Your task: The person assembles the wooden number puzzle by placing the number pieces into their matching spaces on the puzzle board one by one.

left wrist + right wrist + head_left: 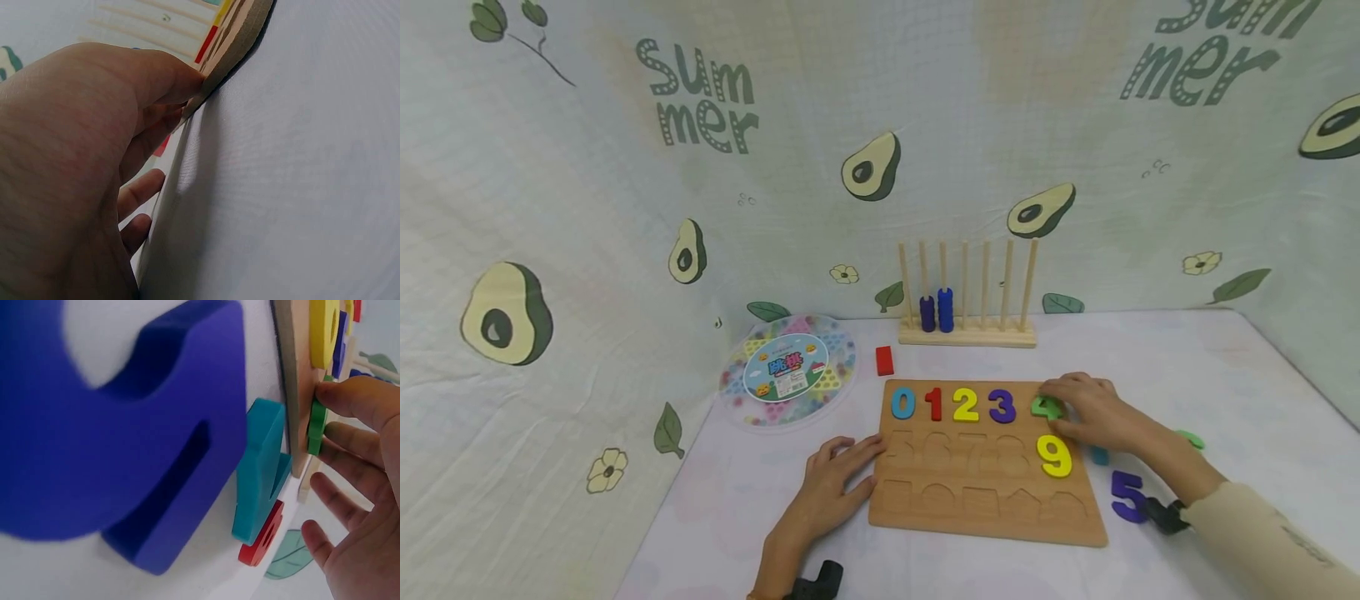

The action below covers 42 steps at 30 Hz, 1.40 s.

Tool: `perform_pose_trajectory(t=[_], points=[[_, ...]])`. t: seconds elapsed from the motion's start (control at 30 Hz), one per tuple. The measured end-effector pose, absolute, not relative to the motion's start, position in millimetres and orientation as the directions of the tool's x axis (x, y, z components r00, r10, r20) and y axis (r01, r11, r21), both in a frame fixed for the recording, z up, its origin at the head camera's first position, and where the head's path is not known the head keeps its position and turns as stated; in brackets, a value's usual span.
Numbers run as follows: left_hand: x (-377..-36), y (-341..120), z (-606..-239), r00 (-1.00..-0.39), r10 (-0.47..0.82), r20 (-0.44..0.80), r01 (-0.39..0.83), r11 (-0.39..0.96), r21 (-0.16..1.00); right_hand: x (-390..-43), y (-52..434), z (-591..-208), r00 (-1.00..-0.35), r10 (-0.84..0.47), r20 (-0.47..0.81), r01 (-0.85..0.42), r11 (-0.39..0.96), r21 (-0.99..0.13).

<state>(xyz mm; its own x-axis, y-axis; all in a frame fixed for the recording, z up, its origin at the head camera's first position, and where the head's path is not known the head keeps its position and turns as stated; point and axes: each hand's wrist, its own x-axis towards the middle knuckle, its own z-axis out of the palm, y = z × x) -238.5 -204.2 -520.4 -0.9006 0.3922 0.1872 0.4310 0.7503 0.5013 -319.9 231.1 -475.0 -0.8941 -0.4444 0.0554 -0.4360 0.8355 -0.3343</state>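
A wooden number board (985,521) lies flat on the table. Its top row holds a blue 0, red 1, yellow 2, purple 3 and a green 4 (1045,407); a yellow 9 (1055,456) sits below. My right hand (1075,408) lies over the green 4 (317,428), one fingertip pressing it at the board's right end, the other fingers spread loose (356,456). My left hand (857,458) lies flat on the table with its fingers against the board's left edge (234,37), thumb (169,78) touching the wood.
A purple 5 (1127,497), a teal piece (1099,455) and a green piece (1191,439) lie loose right of the board. Behind it are a red block (884,360), a wooden peg rack (967,333) with blue rings and a round plastic game box (787,371). Cloth walls close in left and back.
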Motion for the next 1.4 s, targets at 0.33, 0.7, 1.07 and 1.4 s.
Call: perform_pose_trajectory(t=[0.33,0.7,1.07,1.4], points=[[-238.0,-203.7,-520.2,-0.904,0.385,0.186,0.425,0.756,0.499,-321.5,225.9,-475.5,-0.900,-0.434,0.048,-0.421,0.835,-0.354],[-238.2,-204.3,-519.3,-0.905,0.386,0.180,0.422,0.756,0.501,-324.0,228.3,-475.7,-0.894,-0.445,0.050,-0.429,0.819,-0.382],[-239.1,-203.0,-521.8,-0.906,0.386,0.174,0.418,0.750,0.513,-321.9,231.7,-478.8,-0.905,-0.422,0.057,-0.408,0.821,-0.400],[-239.2,-204.6,-518.5,-0.899,0.395,0.191,0.434,0.739,0.515,-308.1,241.7,-472.1,-0.906,-0.408,0.112,-0.417,0.816,-0.401]])
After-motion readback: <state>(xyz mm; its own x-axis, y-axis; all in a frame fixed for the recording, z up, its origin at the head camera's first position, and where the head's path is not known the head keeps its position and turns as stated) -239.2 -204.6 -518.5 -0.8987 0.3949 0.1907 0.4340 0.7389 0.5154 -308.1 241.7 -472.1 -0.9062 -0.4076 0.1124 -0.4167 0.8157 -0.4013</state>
